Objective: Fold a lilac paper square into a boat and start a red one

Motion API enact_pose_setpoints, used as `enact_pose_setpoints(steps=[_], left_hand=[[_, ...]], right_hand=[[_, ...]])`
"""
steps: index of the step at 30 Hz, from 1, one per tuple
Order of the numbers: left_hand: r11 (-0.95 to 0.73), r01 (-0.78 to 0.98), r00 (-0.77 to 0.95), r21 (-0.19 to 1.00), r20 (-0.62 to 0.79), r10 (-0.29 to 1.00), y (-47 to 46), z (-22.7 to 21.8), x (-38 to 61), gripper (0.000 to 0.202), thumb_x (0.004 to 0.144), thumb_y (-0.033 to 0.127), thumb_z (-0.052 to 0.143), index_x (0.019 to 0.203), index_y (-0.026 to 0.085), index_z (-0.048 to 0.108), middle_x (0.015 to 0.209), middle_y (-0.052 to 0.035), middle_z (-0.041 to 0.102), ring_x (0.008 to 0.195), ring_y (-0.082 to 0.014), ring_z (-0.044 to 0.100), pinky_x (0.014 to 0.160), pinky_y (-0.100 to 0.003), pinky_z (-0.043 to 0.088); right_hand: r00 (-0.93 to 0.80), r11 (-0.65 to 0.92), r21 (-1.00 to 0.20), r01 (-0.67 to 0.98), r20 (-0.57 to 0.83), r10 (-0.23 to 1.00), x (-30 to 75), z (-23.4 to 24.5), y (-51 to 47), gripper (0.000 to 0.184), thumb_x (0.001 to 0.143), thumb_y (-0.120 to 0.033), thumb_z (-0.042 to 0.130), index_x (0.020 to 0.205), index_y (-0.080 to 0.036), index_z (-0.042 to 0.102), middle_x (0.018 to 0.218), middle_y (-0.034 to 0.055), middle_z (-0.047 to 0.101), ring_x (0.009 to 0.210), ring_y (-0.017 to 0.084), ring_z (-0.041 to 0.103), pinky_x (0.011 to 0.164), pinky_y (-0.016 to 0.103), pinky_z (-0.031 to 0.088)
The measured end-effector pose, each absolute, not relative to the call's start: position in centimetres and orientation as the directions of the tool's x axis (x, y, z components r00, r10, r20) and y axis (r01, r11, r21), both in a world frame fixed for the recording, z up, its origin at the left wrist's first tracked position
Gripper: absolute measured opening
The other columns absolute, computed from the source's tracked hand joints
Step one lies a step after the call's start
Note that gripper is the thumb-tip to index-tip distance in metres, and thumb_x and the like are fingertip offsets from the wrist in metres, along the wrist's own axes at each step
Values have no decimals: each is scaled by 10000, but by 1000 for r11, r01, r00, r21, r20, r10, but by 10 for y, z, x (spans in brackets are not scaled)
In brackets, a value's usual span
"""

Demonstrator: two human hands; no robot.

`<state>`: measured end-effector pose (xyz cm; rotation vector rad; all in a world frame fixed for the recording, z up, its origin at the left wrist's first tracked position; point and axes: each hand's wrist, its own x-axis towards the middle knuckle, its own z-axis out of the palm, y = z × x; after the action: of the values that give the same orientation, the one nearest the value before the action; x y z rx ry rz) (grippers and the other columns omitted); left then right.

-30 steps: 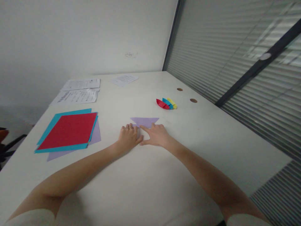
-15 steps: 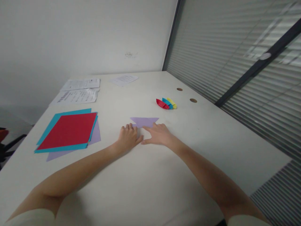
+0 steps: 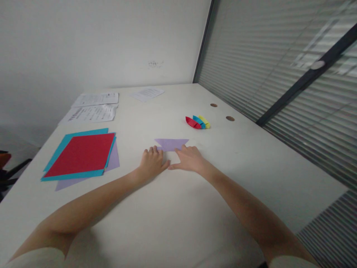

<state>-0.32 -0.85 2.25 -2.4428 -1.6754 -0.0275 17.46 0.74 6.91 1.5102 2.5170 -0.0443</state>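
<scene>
A folded piece of purple paper (image 3: 170,144) lies flat on the white table, with pointed corners at both ends of its far edge. My left hand (image 3: 152,162) rests palm down on its near left part, fingers lying together and thumb stretched right. On its near right part are the fingers of my right hand (image 3: 191,158), with thumb and index finger spread apart. The two thumbs almost meet on the bare tabletop. Both hands press on the paper rather than grasp it, and they cover its near corners.
Beyond the hands lie red (image 3: 193,123), blue (image 3: 199,122) and yellow folded paper boats (image 3: 205,122). A stack of red, blue and purple sheets (image 3: 80,154) is at left. Printed papers (image 3: 95,108) lie farther back. Blinds (image 3: 267,56) border the table's right side.
My right index finger has slid right along the near edge of the purple paper, uncovering more of it. The left hand stays where it was.
</scene>
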Motion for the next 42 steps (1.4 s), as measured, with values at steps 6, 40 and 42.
enact_pose_setpoints(steps=[6, 40, 42], left_hand=[[-336, 934, 349, -124, 109, 931, -8, 23, -3, 537, 932, 549, 371, 1057, 91, 623, 1132, -242, 624, 1019, -338, 585, 799, -422, 417], [-587, 797, 603, -143, 249, 758, 3, 13, -9, 418, 934, 418, 479, 1031, 54, 660, 1013, -181, 643, 982, -298, 574, 937, -441, 422], [-585, 798, 602, -143, 237, 763, 2, 13, -9, 413, 937, 415, 473, 1036, 58, 656, 1020, -178, 643, 972, -295, 580, 917, -435, 428]], right_hand=[[-476, 496, 94, 863, -176, 862, 167, 66, 6, 910, 709, -873, 430, 1389, -272, 489, 1099, 190, 653, 1006, 331, 646, 818, 406, 458], [-507, 506, 71, 860, 10, 862, 203, 41, 0, 802, 804, -802, 392, 1153, -119, 627, 1148, 191, 608, 1079, 315, 565, 911, 420, 407], [-512, 510, 59, 858, 26, 858, 206, 38, 0, 785, 800, -790, 428, 1190, -135, 612, 1161, 179, 605, 1074, 311, 564, 911, 418, 400]])
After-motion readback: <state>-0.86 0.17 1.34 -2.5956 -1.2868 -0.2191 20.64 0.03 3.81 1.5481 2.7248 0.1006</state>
